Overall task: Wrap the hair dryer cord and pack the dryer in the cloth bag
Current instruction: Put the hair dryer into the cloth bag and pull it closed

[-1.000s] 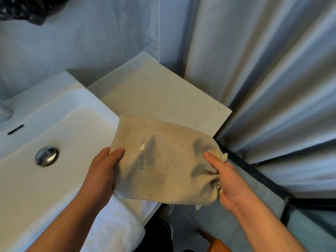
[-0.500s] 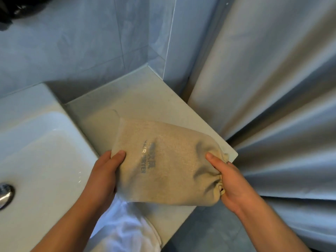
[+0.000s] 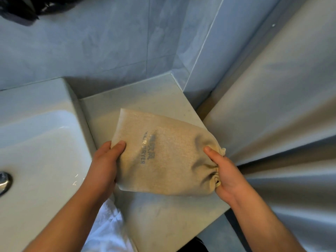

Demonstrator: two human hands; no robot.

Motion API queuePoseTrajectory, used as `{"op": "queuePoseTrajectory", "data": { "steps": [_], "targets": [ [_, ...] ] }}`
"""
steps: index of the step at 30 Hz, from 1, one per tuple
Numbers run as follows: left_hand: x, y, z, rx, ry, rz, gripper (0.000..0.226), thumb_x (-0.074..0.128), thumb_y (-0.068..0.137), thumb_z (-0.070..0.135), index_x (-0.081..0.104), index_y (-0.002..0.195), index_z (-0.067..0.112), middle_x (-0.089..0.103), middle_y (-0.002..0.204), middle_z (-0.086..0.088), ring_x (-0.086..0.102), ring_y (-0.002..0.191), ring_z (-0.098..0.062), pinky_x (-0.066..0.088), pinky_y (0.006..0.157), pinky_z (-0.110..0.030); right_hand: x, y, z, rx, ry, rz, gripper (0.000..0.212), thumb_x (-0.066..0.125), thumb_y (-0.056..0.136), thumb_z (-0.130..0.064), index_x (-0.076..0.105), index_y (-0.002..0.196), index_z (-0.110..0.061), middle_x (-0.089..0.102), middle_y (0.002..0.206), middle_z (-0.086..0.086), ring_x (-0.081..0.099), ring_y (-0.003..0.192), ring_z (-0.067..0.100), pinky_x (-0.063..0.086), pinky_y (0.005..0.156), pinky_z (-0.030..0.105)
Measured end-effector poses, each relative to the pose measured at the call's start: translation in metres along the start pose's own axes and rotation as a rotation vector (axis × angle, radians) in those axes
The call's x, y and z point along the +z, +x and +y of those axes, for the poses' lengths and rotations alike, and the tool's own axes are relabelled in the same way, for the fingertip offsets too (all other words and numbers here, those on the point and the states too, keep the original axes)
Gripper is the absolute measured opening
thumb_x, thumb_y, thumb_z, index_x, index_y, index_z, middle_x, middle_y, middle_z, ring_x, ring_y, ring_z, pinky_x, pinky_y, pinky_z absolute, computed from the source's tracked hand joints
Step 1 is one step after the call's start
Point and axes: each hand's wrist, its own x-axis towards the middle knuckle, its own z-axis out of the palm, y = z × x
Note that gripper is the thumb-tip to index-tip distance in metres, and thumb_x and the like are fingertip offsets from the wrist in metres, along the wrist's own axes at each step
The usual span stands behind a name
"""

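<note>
A beige cloth bag (image 3: pixel 163 157) printed with "HAIR DRYER" bulges as if filled and lies sideways over the grey counter (image 3: pixel 163 219). My left hand (image 3: pixel 105 164) grips its closed bottom end, thumb on top. At the other end my right hand (image 3: pixel 225 177) pinches the gathered drawstring mouth, which is cinched tight. The hair dryer and its cord are hidden from sight.
A white sink (image 3: pixel 36 157) with a chrome drain (image 3: pixel 4 180) sits to the left. A white towel (image 3: pixel 109 230) hangs at the counter's front edge. A grey shower curtain (image 3: pixel 272 115) hangs on the right, with blue tiled wall (image 3: pixel 109 39) behind.
The view has swung right and the bag has moved with both hands from over the sink's edge to above the counter. Both grips are unchanged.
</note>
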Motion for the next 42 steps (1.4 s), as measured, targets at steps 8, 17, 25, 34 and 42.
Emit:
{"op": "queuePoseTrajectory", "data": {
  "steps": [8,17,25,34,42],
  "targets": [
    [0.038,0.027,-0.001,-0.002,-0.101,0.188,0.021,0.058,0.092,0.030,0.065,0.095,0.011,0.072,0.091,-0.013,0.067,0.084,-0.032,0.052,0.079,-0.047,-0.004,0.071,-0.045,0.029,-0.024,-0.151,0.049,0.066,0.074,-0.036,0.066,0.116,-0.011,0.076,0.103,0.010,0.071,0.094,0.024,0.054,0.078,0.038],
    [0.059,0.084,-0.004,-0.005,-0.137,0.363,0.016,0.053,0.097,0.025,0.061,0.095,0.012,0.068,0.090,-0.010,0.065,0.080,-0.027,0.053,0.069,-0.037,0.033,0.168,-0.088,0.035,-0.226,-0.312,0.059,0.071,0.069,-0.032,0.064,0.121,-0.006,0.073,0.105,0.016,0.072,0.088,0.026,0.057,0.070,0.034],
    [0.047,0.138,-0.001,-0.014,-0.120,0.445,0.019,0.055,0.096,0.033,0.060,0.099,0.015,0.068,0.103,-0.010,0.066,0.088,-0.026,0.054,0.075,-0.039,0.077,0.232,-0.096,0.093,-0.386,-0.392,0.040,0.066,0.086,-0.033,0.066,0.120,-0.011,0.072,0.113,0.015,0.068,0.105,0.031,0.052,0.094,0.045],
    [0.032,0.181,0.009,-0.008,-0.015,0.500,0.033,0.055,0.096,0.038,0.059,0.115,0.012,0.067,0.113,-0.008,0.063,0.102,-0.026,0.050,0.094,-0.044,0.108,0.284,-0.101,-0.025,-0.551,-0.252,0.030,0.064,0.087,-0.031,0.063,0.114,-0.018,0.071,0.103,0.005,0.066,0.097,0.026,0.052,0.092,0.042],
    [0.022,0.200,0.008,0.053,0.150,0.590,0.028,0.050,0.099,0.033,0.059,0.111,0.010,0.059,0.085,0.002,0.055,0.083,-0.019,0.042,0.065,-0.026,0.130,0.302,-0.106,-0.133,-0.648,-0.248,0.039,0.062,0.084,-0.051,0.066,0.111,-0.023,0.073,0.102,0.001,0.067,0.094,0.020,0.055,0.079,0.034]
  ]
}}
